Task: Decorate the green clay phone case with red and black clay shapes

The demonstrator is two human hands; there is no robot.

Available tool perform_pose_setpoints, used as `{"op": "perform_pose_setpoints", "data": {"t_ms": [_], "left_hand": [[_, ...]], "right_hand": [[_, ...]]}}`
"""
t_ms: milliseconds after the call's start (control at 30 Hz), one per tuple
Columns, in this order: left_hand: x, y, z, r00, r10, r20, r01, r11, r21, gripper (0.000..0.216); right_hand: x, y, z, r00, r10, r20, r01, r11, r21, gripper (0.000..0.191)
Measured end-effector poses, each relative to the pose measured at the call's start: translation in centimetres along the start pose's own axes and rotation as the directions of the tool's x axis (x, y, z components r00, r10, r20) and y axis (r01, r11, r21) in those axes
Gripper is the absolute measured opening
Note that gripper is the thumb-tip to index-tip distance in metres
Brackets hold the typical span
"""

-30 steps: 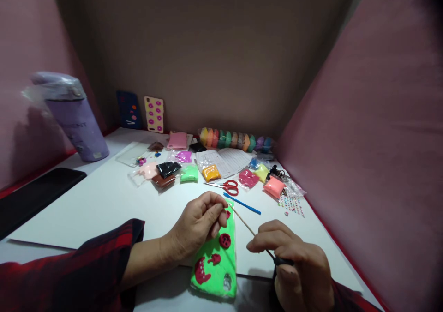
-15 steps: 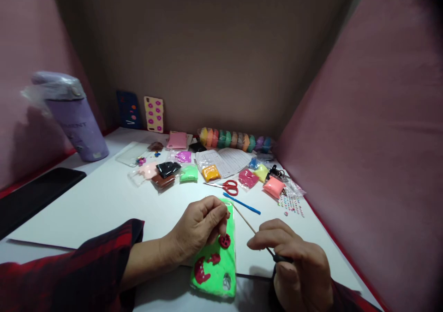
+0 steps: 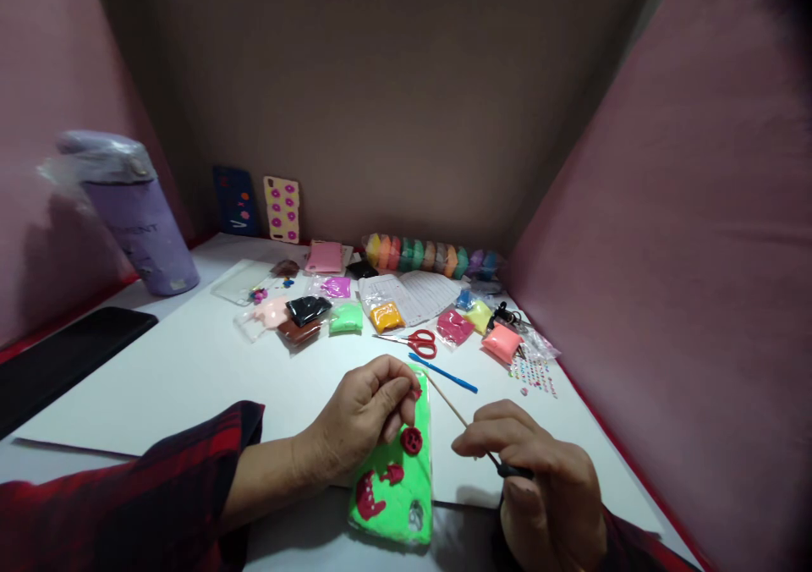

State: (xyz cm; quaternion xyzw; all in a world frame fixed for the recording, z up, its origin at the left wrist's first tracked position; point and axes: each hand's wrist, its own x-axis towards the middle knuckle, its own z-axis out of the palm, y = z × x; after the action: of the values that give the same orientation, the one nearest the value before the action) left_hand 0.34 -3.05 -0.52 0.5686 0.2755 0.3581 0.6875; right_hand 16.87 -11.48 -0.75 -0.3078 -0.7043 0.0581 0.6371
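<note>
A phone case (image 3: 415, 479) covered in bright green clay lies at the near edge of the white board, its camera hole toward me. Red clay pieces with small light dots and a round red clay piece (image 3: 412, 441) sit on it. My left hand (image 3: 374, 398) is over the case's far left side, thumb and fingers pinched together; what they hold, if anything, is hidden. In my right hand (image 3: 539, 479), right of the case, is a thin wooden stick (image 3: 450, 404), its far tip close to my left fingertips. A black piece (image 3: 515, 471) shows at the stick's near end between my right fingers.
Red-handled scissors (image 3: 423, 343) and a blue pen-like tool (image 3: 444, 372) lie beyond the case. Several clay packets, including an orange one (image 3: 386, 316), surround a paper sheet (image 3: 425, 297). Left are a purple bottle (image 3: 143, 225) and a black phone (image 3: 76, 360); gem stickers (image 3: 534, 376) lie right.
My left fingers have shifted slightly, uncovering a bit more of the case near the round red piece. My right hand and the stick have barely moved.
</note>
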Motion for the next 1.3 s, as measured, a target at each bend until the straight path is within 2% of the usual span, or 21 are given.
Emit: {"op": "perform_pose_setpoints", "data": {"t_ms": [233, 433, 633, 867, 1000, 1133, 1200, 1300], "left_hand": [[0.1, -0.1, 0.1, 1.000, -0.007, 0.010, 0.007, 1.000, -0.007, 0.025], [-0.1, 0.2, 0.2, 0.999, 0.010, 0.042, -0.013, 0.996, 0.091, 0.025], [-0.5, 0.6, 0.2, 0.996, 0.061, 0.070, -0.073, 0.979, 0.188, 0.026], [-0.5, 0.5, 0.4, 0.999, 0.032, 0.030, -0.036, 0.992, 0.119, 0.027], [-0.5, 0.6, 0.7, 0.998, -0.033, 0.045, 0.034, 0.999, -0.023, 0.030], [-0.9, 1.1, 1.2, 0.980, -0.171, 0.096, 0.182, 0.977, -0.113, 0.033], [-1.2, 1.4, 1.4, 0.968, -0.227, 0.108, 0.240, 0.962, -0.132, 0.033], [-1.6, 1.9, 1.8, 0.962, -0.243, 0.124, 0.259, 0.955, -0.142, 0.033]], "right_hand": [[-0.3, 0.1, -0.2, 1.000, -0.009, 0.003, 0.009, 1.000, 0.009, 0.010], [-0.1, 0.1, -0.1, 1.000, 0.002, -0.001, -0.002, 1.000, -0.001, 0.008], [0.2, 0.3, -0.3, 0.999, -0.023, 0.046, 0.024, 1.000, -0.014, 0.010], [0.4, 0.5, -0.4, 0.997, -0.040, 0.067, 0.042, 0.999, -0.024, 0.013], [0.8, 0.6, -0.2, 0.998, -0.005, 0.063, 0.012, 0.992, -0.126, 0.018], [1.2, 0.6, 0.1, 0.997, -0.006, 0.072, 0.024, 0.964, -0.265, 0.022], [1.4, 0.6, 0.0, 0.994, -0.033, 0.104, 0.060, 0.961, -0.271, 0.024], [1.7, 0.5, -0.3, 0.978, -0.081, 0.195, 0.132, 0.955, -0.266, 0.024]]}}
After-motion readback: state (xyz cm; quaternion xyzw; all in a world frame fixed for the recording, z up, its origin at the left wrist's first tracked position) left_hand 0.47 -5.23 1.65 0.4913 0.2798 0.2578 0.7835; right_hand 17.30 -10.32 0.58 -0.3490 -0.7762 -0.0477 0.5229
